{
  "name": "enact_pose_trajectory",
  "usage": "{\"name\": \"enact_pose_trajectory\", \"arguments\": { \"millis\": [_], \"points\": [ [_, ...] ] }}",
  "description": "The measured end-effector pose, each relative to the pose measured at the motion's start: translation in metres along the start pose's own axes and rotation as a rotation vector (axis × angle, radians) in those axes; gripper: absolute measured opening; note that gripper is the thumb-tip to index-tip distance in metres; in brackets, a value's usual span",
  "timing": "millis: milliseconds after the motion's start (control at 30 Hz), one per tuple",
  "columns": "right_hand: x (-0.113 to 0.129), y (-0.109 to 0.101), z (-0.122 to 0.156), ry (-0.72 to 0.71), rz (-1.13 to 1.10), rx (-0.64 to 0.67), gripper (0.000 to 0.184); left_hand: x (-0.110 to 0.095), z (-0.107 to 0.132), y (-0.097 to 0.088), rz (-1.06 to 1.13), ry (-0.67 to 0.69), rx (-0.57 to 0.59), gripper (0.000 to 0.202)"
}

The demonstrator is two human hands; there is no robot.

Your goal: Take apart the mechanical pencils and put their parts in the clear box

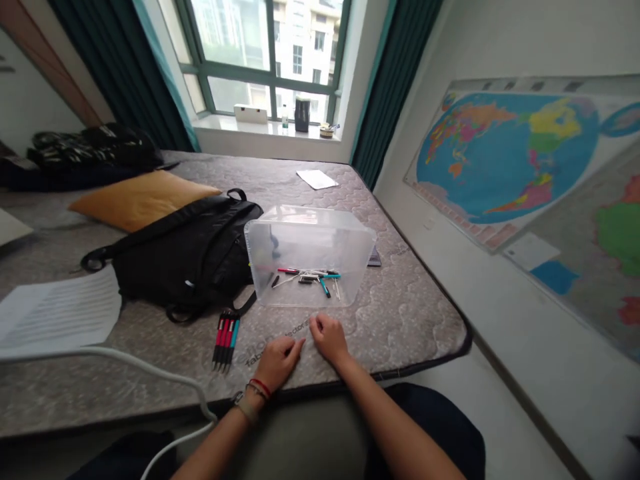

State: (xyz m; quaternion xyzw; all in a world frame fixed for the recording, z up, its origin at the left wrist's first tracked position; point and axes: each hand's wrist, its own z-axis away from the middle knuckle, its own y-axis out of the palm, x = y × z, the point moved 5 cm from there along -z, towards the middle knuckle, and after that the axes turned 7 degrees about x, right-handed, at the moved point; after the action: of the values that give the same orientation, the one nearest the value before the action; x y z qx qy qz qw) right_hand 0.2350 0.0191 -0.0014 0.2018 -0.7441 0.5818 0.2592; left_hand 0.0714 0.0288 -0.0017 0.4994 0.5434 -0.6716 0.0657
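Observation:
My left hand (279, 361), with bracelets at the wrist, rests near the mattress edge, its fingers curled in and nothing seen in them. Beside it, slightly farther forward, my right hand (329, 337) lies in a loose fist, also holding nothing visible. Just beyond both hands a clear plastic box (313, 233) lies on its side, its opening toward me. Inside it are a teal pen (325, 288), a red pen (287, 271), black pieces and thin white sticks in a loose pile. Left of my left hand, several red and teal pens (227, 341) lie side by side in a row.
A black backpack (200, 260) lies left of the box, against a yellow pillow (145, 197). Printed sheets (60, 308) and a white cable (150, 373) are at the left. Another paper (317, 179) lies farther back on the mattress (410, 320). A wall stands to the right.

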Motion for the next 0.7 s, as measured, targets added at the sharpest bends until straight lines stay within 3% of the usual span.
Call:
{"name": "enact_pose_trajectory", "arguments": {
  "millis": [100, 200, 367, 467, 567, 700],
  "points": [
    [0.003, -0.002, 0.001, 0.024, 0.061, 0.000, 0.032, -0.002, -0.001, 0.002, -0.096, 0.002, -0.077, 0.048],
    [0.007, -0.004, 0.005, 0.054, 0.117, 0.020, 0.031, -0.007, -0.001, 0.003, -0.152, -0.016, -0.080, 0.047],
    [0.005, -0.009, 0.015, 0.164, 0.218, -0.030, 0.025, -0.007, -0.004, 0.005, -0.125, -0.099, 0.106, 0.048],
    [0.005, -0.017, 0.025, 0.134, 0.275, -0.112, 0.018, -0.006, 0.000, 0.000, -0.140, -0.094, 0.178, 0.048],
    [0.003, -0.025, 0.037, 0.115, 0.313, -0.166, 0.010, -0.003, 0.015, -0.015, -0.168, -0.099, 0.211, 0.041],
    [-0.001, -0.029, 0.046, 0.126, 0.320, -0.162, 0.013, 0.009, 0.039, -0.055, -0.252, -0.147, 0.145, 0.028]
  ]
}}
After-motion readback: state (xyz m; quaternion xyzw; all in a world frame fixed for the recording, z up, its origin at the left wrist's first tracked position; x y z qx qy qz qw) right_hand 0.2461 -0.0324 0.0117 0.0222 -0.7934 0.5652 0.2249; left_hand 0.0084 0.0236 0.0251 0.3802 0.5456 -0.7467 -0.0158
